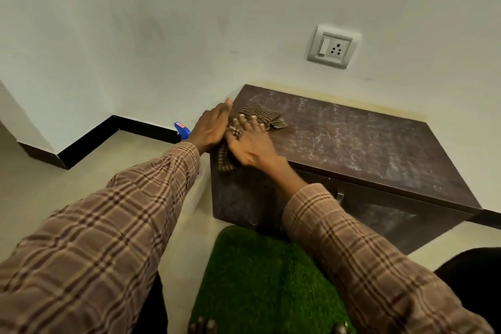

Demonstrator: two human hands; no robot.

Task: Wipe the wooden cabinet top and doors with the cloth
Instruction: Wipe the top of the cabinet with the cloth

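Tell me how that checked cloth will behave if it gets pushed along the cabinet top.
The checked cloth is probably floppy: it lies rumpled and one end droops over the cabinet top's front edge. It looks thin and light, so it may bunch unless the right hand presses it flat.

Both arms reach forward in brown plaid sleeves, hands side by side.
The left hand [214,127] lies flat, fingers straight; the right hand [250,141] presses down, fingers [245,120] spread.
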